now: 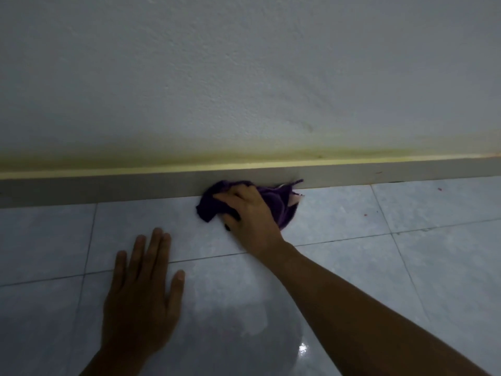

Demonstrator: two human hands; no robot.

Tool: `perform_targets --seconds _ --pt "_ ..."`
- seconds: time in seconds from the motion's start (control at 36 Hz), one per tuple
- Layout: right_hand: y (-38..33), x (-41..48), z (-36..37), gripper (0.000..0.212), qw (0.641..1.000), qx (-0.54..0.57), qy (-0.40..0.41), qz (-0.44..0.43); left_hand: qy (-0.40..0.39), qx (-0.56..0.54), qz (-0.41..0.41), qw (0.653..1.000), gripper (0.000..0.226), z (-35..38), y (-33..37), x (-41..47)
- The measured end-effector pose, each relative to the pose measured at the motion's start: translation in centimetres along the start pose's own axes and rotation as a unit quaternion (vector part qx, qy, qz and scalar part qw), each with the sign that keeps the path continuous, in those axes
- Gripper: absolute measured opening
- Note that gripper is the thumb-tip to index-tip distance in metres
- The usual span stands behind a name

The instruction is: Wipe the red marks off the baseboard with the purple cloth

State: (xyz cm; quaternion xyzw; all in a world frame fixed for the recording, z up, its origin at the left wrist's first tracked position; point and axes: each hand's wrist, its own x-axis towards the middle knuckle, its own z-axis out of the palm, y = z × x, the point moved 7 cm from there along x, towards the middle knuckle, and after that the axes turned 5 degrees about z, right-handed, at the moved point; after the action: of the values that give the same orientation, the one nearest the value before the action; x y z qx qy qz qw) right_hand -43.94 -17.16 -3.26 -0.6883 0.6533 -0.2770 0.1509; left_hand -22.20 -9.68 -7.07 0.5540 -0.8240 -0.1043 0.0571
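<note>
A grey baseboard (pixel 135 187) runs across the view where the wall meets the floor. My right hand (pixel 250 213) is shut on a crumpled purple cloth (pixel 276 199) and presses it against the lower part of the baseboard near the middle. My left hand (pixel 143 291) lies flat on the floor tiles with its fingers spread, holding nothing. A faint red mark (pixel 378 172) shows on the baseboard to the right of the cloth. Whatever lies under the cloth is hidden.
The white textured wall (pixel 244 77) has a yellow-green stain just above the baseboard. Pale glossy floor tiles (pixel 406 267) with dark grout lines fill the lower half. Small red specks (pixel 439 189) lie on the tile at the right.
</note>
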Motion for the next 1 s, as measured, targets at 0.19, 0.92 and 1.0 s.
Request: perform_targets --seconds 0.19,0.92,1.0 --pt "10.0 -4.1 -10.0 0.025 0.906 0.069 0.255 0.331 0.006 -0.007 -0.003 1.000 0.074 -0.1 -0.3 -0.2" --pt "7.4 -13.4 -7.7 0.047 0.969 -0.119 0.062 0.207 -0.002 0.010 0.000 1.000 0.075 0.2 -0.2 -0.1" --pt "11.5 -14.7 -11.7 0.051 0.918 -0.194 0.129 0.323 0.009 0.004 -0.004 1.000 0.075 0.0 0.1 -0.2"
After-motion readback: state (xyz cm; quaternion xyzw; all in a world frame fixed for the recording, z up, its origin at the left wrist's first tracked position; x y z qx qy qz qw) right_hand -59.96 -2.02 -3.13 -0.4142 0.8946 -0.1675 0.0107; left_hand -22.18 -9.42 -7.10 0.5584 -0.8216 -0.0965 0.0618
